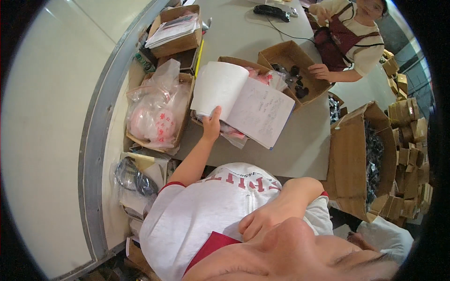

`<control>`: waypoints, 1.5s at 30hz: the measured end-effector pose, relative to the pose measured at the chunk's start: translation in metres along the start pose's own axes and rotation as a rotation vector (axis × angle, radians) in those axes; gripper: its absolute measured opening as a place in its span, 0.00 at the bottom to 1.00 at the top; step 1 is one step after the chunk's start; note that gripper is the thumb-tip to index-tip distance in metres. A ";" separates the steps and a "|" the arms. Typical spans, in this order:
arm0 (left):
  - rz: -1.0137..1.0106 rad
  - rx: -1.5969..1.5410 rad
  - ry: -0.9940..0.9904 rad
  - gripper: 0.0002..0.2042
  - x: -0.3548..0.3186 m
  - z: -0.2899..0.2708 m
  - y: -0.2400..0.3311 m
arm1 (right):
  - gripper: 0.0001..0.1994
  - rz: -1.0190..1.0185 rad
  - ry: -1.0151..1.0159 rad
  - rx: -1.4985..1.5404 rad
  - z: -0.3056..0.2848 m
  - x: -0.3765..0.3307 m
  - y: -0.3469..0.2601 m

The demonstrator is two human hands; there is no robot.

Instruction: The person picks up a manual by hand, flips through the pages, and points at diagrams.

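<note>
Notebook [260, 110] lies open across a cardboard box [243, 62] on the grey table [304, 150], its left pages curled over and grasped at the lower edge by the left hand [212, 126], while the right hand [258, 222] rests bent at the chest — I cannot tell whether it holds anything. Slipping seems the main risk, since the box looks uneven and only one hand steadies the pages; room lies rightward — plastic bags [154, 119] crowd the left, an open carton [293, 52] the far corner

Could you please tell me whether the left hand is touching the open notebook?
Touching: the head view shows the left hand holding the open notebook, its thumb over the white page.
</note>
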State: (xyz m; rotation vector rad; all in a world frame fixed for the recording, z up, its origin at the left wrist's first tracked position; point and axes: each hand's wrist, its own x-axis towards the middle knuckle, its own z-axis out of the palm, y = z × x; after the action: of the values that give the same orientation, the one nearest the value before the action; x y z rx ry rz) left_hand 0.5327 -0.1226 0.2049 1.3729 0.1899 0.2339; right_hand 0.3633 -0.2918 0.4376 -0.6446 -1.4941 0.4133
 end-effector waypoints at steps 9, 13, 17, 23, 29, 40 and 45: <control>0.037 -0.060 -0.023 0.18 0.001 0.005 -0.003 | 0.15 0.014 -0.027 -0.150 -0.036 -0.008 -0.005; 0.018 0.021 0.002 0.18 -0.002 0.005 0.005 | 0.14 -0.069 -0.021 -0.162 -0.029 0.000 -0.005; -0.022 -0.011 -0.030 0.18 -0.004 0.006 0.004 | 0.15 0.131 -0.095 -0.084 -0.027 0.021 -0.014; 0.006 -0.009 -0.011 0.17 -0.006 0.012 0.017 | 0.14 0.024 -0.086 -0.017 -0.015 0.015 -0.015; 0.024 -0.056 -0.076 0.18 -0.004 0.009 0.010 | 0.14 -0.040 -0.018 -0.015 -0.012 0.015 -0.008; 0.030 -0.090 -0.055 0.15 0.000 0.006 0.004 | 0.14 -0.091 0.095 -0.085 -0.015 0.010 0.006; 0.079 -0.042 -0.064 0.14 -0.001 0.006 0.007 | 0.14 -0.093 0.057 -0.107 -0.015 0.004 -0.004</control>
State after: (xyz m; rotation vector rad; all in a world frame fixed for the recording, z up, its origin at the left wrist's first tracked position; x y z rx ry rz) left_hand 0.5327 -0.1276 0.2134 1.3453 0.0767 0.2579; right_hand 0.3776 -0.2940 0.4437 -0.6635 -1.4925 0.2431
